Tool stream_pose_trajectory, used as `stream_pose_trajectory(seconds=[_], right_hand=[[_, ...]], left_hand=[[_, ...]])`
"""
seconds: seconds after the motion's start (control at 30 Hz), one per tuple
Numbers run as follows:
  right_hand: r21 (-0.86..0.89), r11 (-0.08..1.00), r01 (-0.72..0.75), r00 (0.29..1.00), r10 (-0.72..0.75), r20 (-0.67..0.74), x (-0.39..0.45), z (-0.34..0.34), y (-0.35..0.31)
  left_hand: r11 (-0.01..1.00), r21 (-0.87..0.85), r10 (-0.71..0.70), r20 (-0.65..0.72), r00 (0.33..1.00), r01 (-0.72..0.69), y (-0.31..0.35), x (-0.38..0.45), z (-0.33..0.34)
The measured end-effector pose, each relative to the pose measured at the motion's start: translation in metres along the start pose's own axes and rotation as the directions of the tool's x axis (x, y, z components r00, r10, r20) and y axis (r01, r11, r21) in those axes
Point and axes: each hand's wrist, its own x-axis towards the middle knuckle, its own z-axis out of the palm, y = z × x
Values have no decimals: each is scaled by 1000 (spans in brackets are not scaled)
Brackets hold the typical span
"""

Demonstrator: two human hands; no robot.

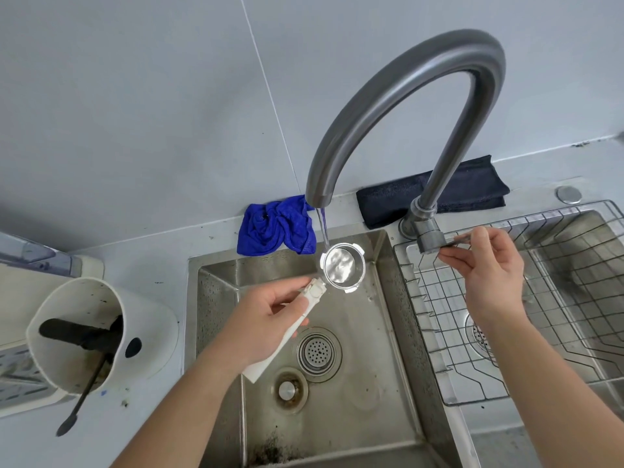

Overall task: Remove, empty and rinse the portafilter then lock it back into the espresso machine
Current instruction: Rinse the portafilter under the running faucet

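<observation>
My left hand (pixel 266 315) grips the white handle of the portafilter (pixel 342 266) and holds it over the steel sink (pixel 388 383). Its round metal basket faces up under the grey faucet spout (pixel 319 194). A thin stream of water runs from the spout into the basket, which is full of water. My right hand (pixel 489 268) pinches the flat faucet lever (pixel 454 240) at the tap's base, thumb below and fingers on top. The espresso machine's grouphead is out of view.
A white knock box (pixel 77 336) with a dark bar and a brush stands on the counter at left. A blue cloth (pixel 275 226) and a dark folded cloth (pixel 466 190) lie behind the sink. A wire rack (pixel 540 315) fills the right basin. Coffee grounds speckle the sink's near edge.
</observation>
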Motion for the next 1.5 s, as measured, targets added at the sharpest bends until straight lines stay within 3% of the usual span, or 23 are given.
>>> stream_pose_trajectory(seconds=[0.2,0.57,0.93,1.5], right_hand=[[0,1000,-1,1000,1,2,0,-1,1],[8,1000,-12,1000,12,1,3,-4,5],[-5,1000,-23,1000,23,5,4,-6,5],[-40,999,-25,1000,26,14,4,-7,7]], left_hand=[[994,64,88,-76,993,-83,-5,-2,-16],[980,-34,187,-143,972,-194,-2,2,-19],[874,-482,8,-118,993,-64,3,15,16],[907,-418,-4,-117,993,-46,37,41,35]])
